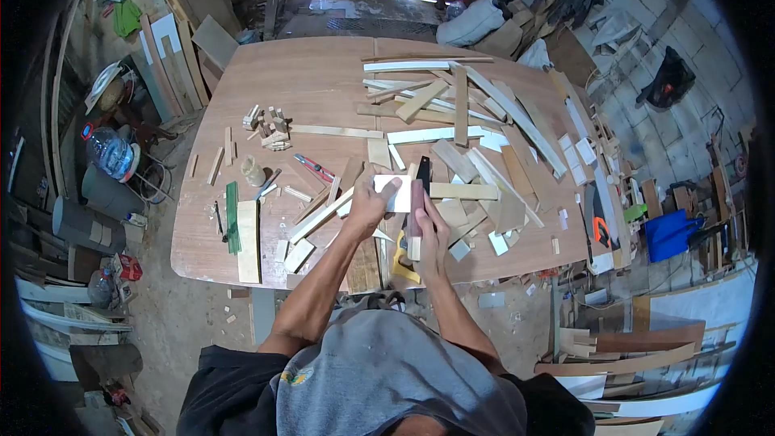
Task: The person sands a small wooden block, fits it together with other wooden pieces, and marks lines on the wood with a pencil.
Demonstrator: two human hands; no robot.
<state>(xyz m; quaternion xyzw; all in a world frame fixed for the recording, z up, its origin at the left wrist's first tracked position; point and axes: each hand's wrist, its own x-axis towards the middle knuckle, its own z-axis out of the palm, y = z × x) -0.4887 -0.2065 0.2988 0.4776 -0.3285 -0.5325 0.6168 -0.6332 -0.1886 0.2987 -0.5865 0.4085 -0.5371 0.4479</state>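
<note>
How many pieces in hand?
2 visible: a white-faced piece in the left hand, and a dark-faced strip in the right hand. Others could be hidden behind them.

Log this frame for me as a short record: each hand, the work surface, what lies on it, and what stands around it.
Left hand: grips white-faced piece
Right hand: holds brown-faced wooden strip beside it; contact unclear
Surface: brown table
On table: wood offcuts, green strip, yellow handle
Left of table: large water bottle
Right of table: blue dustpan
</note>
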